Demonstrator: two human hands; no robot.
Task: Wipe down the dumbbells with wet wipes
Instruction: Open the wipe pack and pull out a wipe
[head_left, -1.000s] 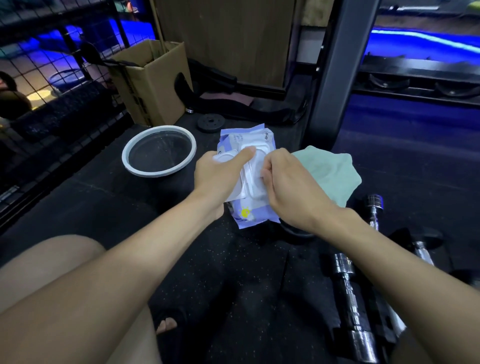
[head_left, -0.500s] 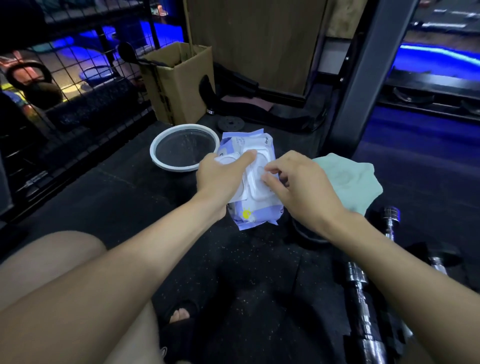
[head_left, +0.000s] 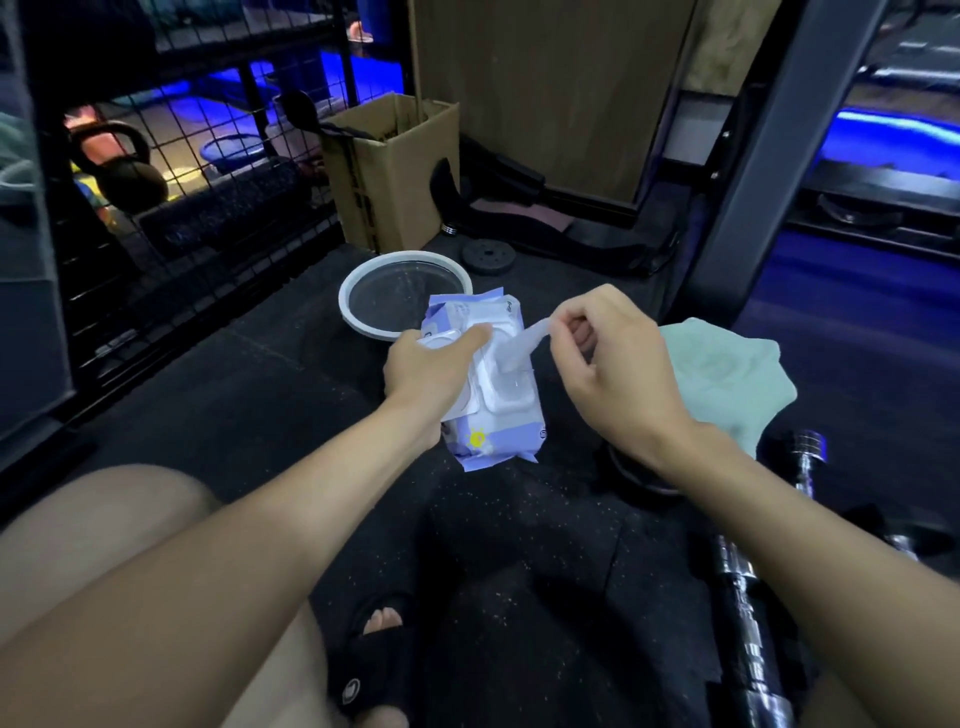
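Only a yellow sun mark showed on the pack (head_left: 496, 436); its printed writing was too small to read. One pack lay on the dark floor (head_left: 249, 395), with its white lid open. The left hand (head_left: 431, 371) gripped the pack's left edge, thumb laid across the top and fingers curled under it. The right hand (head_left: 608, 358) pinched one wipe (head_left: 522, 345) between thumb and forefinger, and the wipe stretched from those fingers down-left into the pack's opening. How many wipes remained inside could not be told.

Two dumbbells (head_left: 748, 613) with chrome handles lay on the floor below and right of the right hand, partly hidden by the forearm. One pale green cloth (head_left: 727, 374) lay just right of that hand. One white-rimmed bowl (head_left: 353, 291) sat just beyond the left fingers, touching or nearly touching the pack's far end; whether it held anything was unclear. One open cardboard box (head_left: 387, 176) stood farther back, with a dark handle sticking out of it. One small weight plate (head_left: 488, 255) lay flat near the box. One kettlebell (head_left: 124, 171) sat behind the wire rack (head_left: 208, 156) far to the left.
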